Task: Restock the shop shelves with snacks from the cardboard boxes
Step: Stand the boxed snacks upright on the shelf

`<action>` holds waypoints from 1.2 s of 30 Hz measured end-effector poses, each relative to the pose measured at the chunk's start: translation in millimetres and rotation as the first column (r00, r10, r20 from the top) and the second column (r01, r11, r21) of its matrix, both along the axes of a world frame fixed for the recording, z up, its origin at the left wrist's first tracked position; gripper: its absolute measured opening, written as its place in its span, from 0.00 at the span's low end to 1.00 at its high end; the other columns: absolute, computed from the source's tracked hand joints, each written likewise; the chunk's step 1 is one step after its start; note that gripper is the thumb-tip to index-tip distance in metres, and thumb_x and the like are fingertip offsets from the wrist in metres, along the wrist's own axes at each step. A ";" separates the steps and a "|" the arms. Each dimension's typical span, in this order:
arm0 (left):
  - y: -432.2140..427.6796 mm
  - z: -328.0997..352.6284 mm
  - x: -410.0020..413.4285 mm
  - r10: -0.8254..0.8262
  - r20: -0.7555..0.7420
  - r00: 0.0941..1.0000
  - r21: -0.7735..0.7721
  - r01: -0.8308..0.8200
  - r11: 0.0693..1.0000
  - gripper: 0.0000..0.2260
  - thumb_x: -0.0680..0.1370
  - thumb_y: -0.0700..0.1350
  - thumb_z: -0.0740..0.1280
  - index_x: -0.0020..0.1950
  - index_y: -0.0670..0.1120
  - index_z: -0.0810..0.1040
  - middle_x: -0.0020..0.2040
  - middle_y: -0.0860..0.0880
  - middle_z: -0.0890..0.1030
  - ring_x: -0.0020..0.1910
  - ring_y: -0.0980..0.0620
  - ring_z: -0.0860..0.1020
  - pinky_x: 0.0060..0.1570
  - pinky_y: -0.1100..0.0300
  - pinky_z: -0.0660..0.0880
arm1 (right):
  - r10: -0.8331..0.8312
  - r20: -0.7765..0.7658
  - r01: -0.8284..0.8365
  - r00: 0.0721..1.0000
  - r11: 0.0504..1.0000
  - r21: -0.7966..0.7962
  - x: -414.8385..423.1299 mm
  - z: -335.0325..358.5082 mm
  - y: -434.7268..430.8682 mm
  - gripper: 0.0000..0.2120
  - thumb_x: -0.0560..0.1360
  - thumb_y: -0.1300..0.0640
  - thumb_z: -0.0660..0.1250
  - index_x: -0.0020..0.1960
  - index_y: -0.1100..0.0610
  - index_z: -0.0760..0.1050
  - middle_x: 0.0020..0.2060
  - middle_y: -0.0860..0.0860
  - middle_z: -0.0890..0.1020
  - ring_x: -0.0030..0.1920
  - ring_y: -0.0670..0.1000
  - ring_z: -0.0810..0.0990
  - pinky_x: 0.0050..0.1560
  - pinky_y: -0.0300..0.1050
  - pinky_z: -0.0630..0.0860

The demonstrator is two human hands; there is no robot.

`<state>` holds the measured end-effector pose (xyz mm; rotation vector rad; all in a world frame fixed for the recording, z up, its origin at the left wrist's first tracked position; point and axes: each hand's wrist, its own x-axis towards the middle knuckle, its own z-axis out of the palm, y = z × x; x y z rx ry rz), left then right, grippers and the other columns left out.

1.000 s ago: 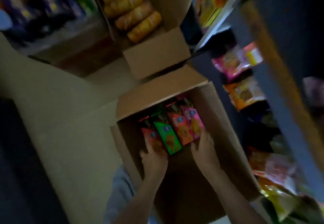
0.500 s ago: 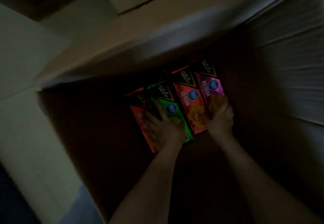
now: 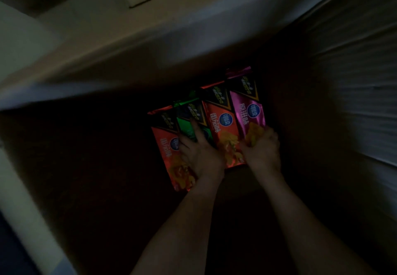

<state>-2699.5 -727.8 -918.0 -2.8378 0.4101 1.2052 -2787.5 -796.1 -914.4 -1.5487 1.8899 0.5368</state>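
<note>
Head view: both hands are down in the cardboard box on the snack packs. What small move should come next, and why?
Probably close both hands around the packs and lift them out. The left hand lies fingers spread on the green pack, the right hand curls on the near end of the pink pack, and all sit side by side in the box.

Pale floor (image 3: 32, 34), top-L, dim.

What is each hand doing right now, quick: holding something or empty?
Left hand: open, fingers spread on the green packet.
Right hand: curled round the lower end of the pink packet, gripping it.
</note>
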 end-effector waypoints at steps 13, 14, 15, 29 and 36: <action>19.9 11.1 2.5 0.111 -0.135 0.985 -0.008 -0.113 0.994 0.44 0.75 0.56 0.67 0.78 0.54 0.38 0.70 0.32 0.55 0.67 0.33 0.63 0.63 0.47 0.66 | 0.306 -0.052 -0.300 0.951 0.949 0.097 -6.2 6.1 4.8 0.51 0.74 0.54 0.70 0.75 0.39 0.31 0.76 0.58 0.50 0.72 0.63 0.58 0.65 0.64 0.68; 18.6 10.8 2.8 0.096 -0.167 0.981 0.013 -0.095 0.995 0.46 0.74 0.57 0.67 0.78 0.54 0.36 0.71 0.32 0.54 0.67 0.32 0.63 0.63 0.46 0.67 | 0.307 -0.053 -0.301 0.950 0.948 0.104 -4.5 6.7 4.3 0.52 0.74 0.55 0.70 0.74 0.38 0.30 0.76 0.58 0.49 0.72 0.63 0.57 0.65 0.64 0.67; 16.2 11.2 2.7 0.074 -0.189 0.979 0.035 -0.068 0.997 0.47 0.74 0.57 0.67 0.77 0.53 0.34 0.72 0.32 0.52 0.68 0.33 0.62 0.64 0.46 0.68 | 0.301 -0.056 -0.294 0.952 0.950 0.104 -3.0 7.4 4.0 0.53 0.74 0.56 0.71 0.74 0.37 0.29 0.75 0.58 0.49 0.72 0.63 0.57 0.65 0.65 0.68; 54.2 7.3 23.8 -0.048 0.046 0.998 -0.051 0.051 0.997 0.37 0.78 0.50 0.64 0.79 0.56 0.44 0.77 0.33 0.45 0.75 0.33 0.48 0.72 0.41 0.49 | 0.234 -0.089 -0.231 0.968 0.972 0.041 -20.1 32.2 12.1 0.54 0.72 0.57 0.73 0.76 0.39 0.33 0.70 0.61 0.56 0.70 0.62 0.59 0.63 0.66 0.69; 38.7 4.7 33.6 0.173 -0.082 0.982 -0.018 -0.175 0.984 0.40 0.75 0.51 0.68 0.77 0.63 0.43 0.70 0.36 0.58 0.67 0.35 0.61 0.64 0.43 0.63 | 0.264 -0.088 -0.267 0.960 0.963 -0.027 -13.9 37.2 16.2 0.50 0.73 0.54 0.72 0.77 0.41 0.37 0.68 0.60 0.56 0.67 0.60 0.59 0.62 0.62 0.71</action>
